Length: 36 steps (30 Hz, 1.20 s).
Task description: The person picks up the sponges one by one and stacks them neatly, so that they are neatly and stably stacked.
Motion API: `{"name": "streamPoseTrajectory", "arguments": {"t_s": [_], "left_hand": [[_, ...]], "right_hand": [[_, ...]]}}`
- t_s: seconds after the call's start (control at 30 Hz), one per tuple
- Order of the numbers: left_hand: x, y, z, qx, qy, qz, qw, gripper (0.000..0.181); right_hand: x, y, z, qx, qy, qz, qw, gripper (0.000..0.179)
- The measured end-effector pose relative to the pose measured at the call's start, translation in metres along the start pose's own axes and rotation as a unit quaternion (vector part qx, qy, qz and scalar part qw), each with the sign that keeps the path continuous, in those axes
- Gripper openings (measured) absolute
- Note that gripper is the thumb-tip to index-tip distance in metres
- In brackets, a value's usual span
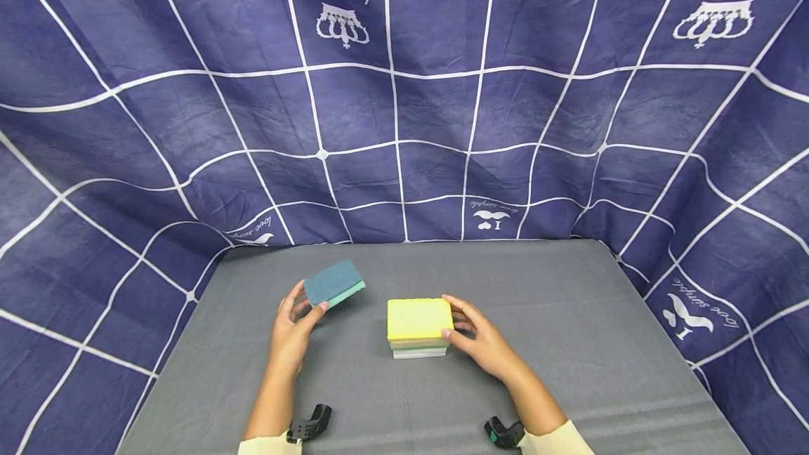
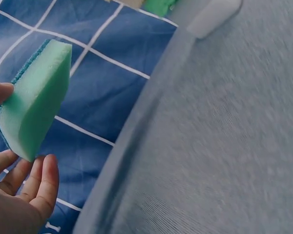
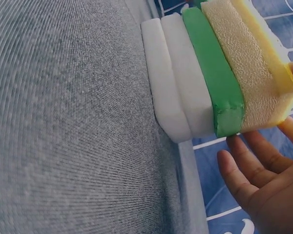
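Observation:
My left hand (image 1: 293, 334) holds a two-layer scouring sponge (image 1: 333, 279) above the left part of the table, tilted, between thumb and fingers. Its dark teal scouring face is up in the head view; the left wrist view shows the mint-green foam (image 2: 46, 100). Right of it stands a stack with a yellow sponge layer (image 1: 417, 318) on top. Beneath the yellow come a porous beige layer (image 3: 241, 63), a green block (image 3: 212, 70) and two white blocks (image 3: 166, 83). My right hand (image 1: 480, 343) grips the yellow layer at its right side, lower fingers close to the green block.
The stack stands on a table with a grey cloth (image 1: 543, 286). A blue curtain with white grid lines (image 1: 436, 111) hangs behind the table and along both sides. Black straps with devices (image 1: 310, 425) sit on both wrists.

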State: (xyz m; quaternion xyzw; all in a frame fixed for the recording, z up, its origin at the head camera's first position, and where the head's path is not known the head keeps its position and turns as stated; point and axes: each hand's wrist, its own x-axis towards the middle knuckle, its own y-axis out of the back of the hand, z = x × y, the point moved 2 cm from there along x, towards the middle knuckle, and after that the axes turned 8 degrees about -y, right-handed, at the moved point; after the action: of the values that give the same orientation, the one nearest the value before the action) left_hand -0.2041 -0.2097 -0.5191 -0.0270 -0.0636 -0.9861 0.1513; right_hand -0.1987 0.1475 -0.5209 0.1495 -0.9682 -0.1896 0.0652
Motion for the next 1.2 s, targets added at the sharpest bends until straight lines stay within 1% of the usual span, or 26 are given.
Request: {"name": "streamPoseTrajectory", "arguments": {"t_s": [0.07, 0.27, 0.37, 0.43, 0.57, 0.73, 0.83, 0.93, 1.1, 1.2], "left_hand": [[-0.002, -0.002, 0.005, -0.010, -0.012, -0.001, 0.9999, 0.070], [-0.008, -0.010, 0.021, -0.028, -0.046, -0.021, 0.9983, 0.072], [-0.011, -0.013, 0.026, -0.039, -0.054, -0.030, 0.9973, 0.072], [-0.012, -0.016, 0.030, -0.043, -0.057, -0.038, 0.9967, 0.072], [-0.016, -0.020, 0.036, -0.039, -0.058, -0.064, 0.9956, 0.071], [-0.021, -0.026, 0.041, -0.025, -0.065, -0.102, 0.9923, 0.071], [-0.024, -0.030, 0.043, -0.026, -0.075, -0.120, 0.9896, 0.070], [-0.026, -0.034, 0.044, -0.029, -0.082, -0.134, 0.9871, 0.070], [-0.033, -0.044, 0.045, -0.023, -0.088, -0.163, 0.9824, 0.069], [-0.037, -0.051, 0.045, -0.020, -0.093, -0.176, 0.9799, 0.069]], "right_hand": [[0.001, 0.000, 0.003, 0.000, 0.000, 0.000, 1.0000, 0.060], [0.000, 0.001, 0.003, -0.004, 0.001, -0.001, 1.0000, 0.060], [0.000, 0.001, 0.003, -0.005, -0.003, -0.001, 1.0000, 0.060], [0.000, 0.001, 0.002, -0.007, 0.002, -0.002, 1.0000, 0.061], [0.000, 0.002, 0.002, -0.009, 0.012, -0.006, 0.9999, 0.062], [-0.001, 0.001, 0.003, -0.007, 0.003, -0.002, 1.0000, 0.064], [-0.001, 0.001, 0.001, -0.008, -0.001, 0.001, 1.0000, 0.066], [-0.003, 0.001, -0.007, -0.009, -0.002, -0.001, 1.0000, 0.068], [-0.010, 0.005, -0.032, -0.005, 0.007, -0.011, 0.9999, 0.070], [-0.012, 0.006, -0.039, -0.001, 0.011, -0.013, 0.9999, 0.071]]}}
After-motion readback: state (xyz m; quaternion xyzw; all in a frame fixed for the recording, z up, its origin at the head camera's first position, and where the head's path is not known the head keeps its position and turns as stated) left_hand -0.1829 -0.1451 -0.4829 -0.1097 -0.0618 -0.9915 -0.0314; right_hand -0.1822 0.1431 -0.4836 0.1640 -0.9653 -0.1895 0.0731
